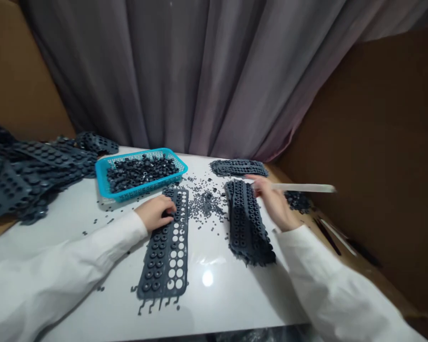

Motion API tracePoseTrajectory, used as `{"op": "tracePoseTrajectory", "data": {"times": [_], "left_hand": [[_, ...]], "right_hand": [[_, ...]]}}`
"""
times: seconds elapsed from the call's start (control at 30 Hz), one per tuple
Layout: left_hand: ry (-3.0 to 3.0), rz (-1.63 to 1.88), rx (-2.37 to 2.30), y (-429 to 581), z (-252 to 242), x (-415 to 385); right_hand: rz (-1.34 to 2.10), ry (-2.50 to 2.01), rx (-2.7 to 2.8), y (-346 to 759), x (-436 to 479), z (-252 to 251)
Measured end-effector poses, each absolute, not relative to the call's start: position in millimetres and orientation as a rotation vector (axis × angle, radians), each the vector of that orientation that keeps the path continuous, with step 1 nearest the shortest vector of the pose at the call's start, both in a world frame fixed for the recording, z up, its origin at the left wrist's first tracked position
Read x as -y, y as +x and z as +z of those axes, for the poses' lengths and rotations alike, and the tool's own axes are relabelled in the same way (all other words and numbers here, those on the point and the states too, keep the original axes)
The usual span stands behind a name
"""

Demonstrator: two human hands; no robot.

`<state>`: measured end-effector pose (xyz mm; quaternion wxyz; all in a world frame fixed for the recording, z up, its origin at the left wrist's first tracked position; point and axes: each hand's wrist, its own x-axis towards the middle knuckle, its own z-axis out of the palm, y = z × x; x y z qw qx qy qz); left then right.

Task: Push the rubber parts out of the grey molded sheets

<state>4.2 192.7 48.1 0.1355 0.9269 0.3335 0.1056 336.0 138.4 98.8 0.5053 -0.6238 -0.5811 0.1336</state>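
In the head view, a white glossy table is seen before a grey curtain, with brown board walls at either side. The left hand, in a white sleeve, is laid on the upper end of a dark perforated rubber sheet that lies flat and lengthwise near the middle of the table. Its fingers are bent down onto the sheet, but whether anything is pinched cannot be told. Part of the sheet's holes are shown empty and white, while the rest are filled with dark rings. The right hand is closed around a pale rod, which is held roughly level and pointed to the right. This hand is placed over the far end of a stack of sheets lying just to the right of the first sheet. Between the two, loose dark scraps are scattered on the table. Behind the left hand, a blue basket is filled with black rings — it is set just beyond the top of the perforated sheet. A further sheet is seen at the back edge, and a large heap of sheets is piled at the far left.
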Motion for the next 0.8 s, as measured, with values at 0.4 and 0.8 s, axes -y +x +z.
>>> {"op": "tracePoseTrajectory", "data": {"times": [0.4, 0.8], "left_hand": [[2.816, 0.005, -0.912, 28, 46, -201], [2.976, -0.178, -0.971, 39, 59, -177]], "right_hand": [[0.76, -1.4, 1.321, 182, -121, 0], [0.745, -1.399, 1.38, 181, -120, 3]]}}
